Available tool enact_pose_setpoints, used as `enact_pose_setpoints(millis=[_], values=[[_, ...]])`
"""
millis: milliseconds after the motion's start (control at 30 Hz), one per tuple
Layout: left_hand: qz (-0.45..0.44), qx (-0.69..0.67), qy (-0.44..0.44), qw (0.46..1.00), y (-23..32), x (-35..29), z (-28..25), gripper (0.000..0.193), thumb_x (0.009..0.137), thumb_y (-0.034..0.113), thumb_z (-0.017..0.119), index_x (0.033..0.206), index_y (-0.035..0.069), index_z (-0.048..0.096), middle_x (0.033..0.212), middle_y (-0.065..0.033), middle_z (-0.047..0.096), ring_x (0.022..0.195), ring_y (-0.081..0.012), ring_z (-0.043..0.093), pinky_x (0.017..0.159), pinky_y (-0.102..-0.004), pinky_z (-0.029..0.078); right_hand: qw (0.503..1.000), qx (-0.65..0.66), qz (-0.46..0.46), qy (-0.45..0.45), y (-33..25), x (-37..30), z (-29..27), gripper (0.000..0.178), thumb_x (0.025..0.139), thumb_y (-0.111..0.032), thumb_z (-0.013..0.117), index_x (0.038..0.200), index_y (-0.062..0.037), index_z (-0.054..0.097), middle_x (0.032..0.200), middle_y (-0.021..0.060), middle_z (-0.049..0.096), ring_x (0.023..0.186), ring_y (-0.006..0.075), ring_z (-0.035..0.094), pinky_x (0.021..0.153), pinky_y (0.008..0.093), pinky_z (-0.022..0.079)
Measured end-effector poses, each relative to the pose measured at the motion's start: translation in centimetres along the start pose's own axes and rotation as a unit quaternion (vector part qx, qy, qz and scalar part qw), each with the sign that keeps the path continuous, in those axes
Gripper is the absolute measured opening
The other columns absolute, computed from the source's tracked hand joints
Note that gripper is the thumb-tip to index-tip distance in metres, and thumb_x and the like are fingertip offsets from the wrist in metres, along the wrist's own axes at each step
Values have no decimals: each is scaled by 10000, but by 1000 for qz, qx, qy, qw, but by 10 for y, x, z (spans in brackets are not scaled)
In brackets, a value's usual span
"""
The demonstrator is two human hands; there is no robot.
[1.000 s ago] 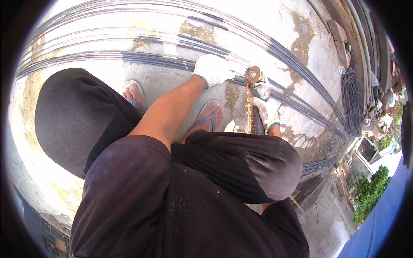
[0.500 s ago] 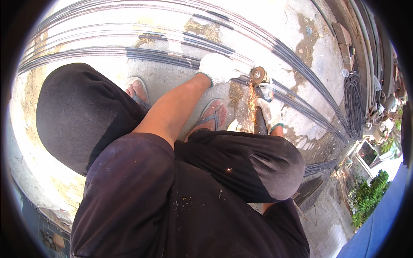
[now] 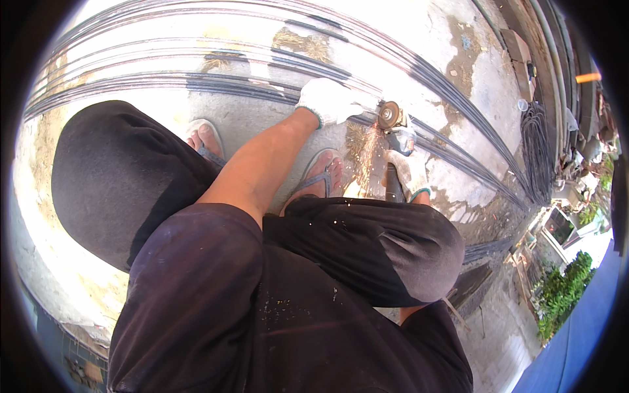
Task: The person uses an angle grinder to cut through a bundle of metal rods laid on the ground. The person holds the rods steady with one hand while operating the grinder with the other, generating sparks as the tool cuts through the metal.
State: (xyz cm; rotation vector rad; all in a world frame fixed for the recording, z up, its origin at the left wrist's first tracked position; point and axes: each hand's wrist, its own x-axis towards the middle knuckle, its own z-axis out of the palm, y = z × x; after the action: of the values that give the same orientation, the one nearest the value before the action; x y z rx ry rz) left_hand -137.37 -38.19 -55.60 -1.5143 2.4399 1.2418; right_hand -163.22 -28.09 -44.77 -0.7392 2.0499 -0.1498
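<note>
In a white work glove, my left hand [image 3: 329,102] is closed over the near bundle of steel rebars [image 3: 249,87], left of the cutting spot. My right hand [image 3: 410,173], also gloved, is wrapped round an angle grinder [image 3: 401,141]. The grinder's brown cutting disc [image 3: 390,114] stands at the bars, just right of my left hand. Orange sparks [image 3: 369,157] spray down from the disc toward my sandalled foot [image 3: 322,175]. The exact contact of disc and steel is hidden behind the disc.
More long rebars [image 3: 452,92] curve across the sunlit concrete ground beyond my hands. A coil of dark wire [image 3: 536,150] lies at the right, beside stacked pipes and clutter. My bent knees [image 3: 419,255] are close to the sparks. Green plants [image 3: 567,291] grow at the lower right.
The spark stream has thinned and now spreads more to the left. Both hands and the grinder appear slightly further left in the view, their grips unchanged.
</note>
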Motion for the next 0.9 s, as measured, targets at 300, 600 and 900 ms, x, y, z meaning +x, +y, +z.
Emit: enact_pose_setpoints(millis=[300, 600, 900], values=[[4, -1, -27, 1000, 8, -3, -16, 527, 1085, 632, 510, 1407, 304, 769, 1313, -106, 802, 1206, -352, 748, 1047, -493, 584, 999, -30, -33, 14, 17, 17, -2, 323, 862, -217, 857, 1003, 30, 704, 730, 147, 691, 536, 262, 682, 490, 425, 582], [4, 5, -28, 1000, 1, 8, -7, 558, 1100, 623, 487, 1429, 265, 760, 1331, -136, 793, 1222, -367, 742, 1066, -496, 575, 1000, -26, -12, 5, 9, 4, 1, 354, 840, -242, 869, 1014, 30, 724, 765, 152, 711, 577, 261, 695, 533, 423, 585], [11, 14, -37, 999, -1, 13, -7, 557, 1116, 625, 458, 1443, 285, 754, 1307, -134, 799, 1205, -365, 746, 1046, -504, 576, 999, -33, -7, 9, 12, 6, 1, 387, 818, -267, 881, 1025, 30, 745, 800, 156, 730, 618, 260, 708, 576, 421, 589]])
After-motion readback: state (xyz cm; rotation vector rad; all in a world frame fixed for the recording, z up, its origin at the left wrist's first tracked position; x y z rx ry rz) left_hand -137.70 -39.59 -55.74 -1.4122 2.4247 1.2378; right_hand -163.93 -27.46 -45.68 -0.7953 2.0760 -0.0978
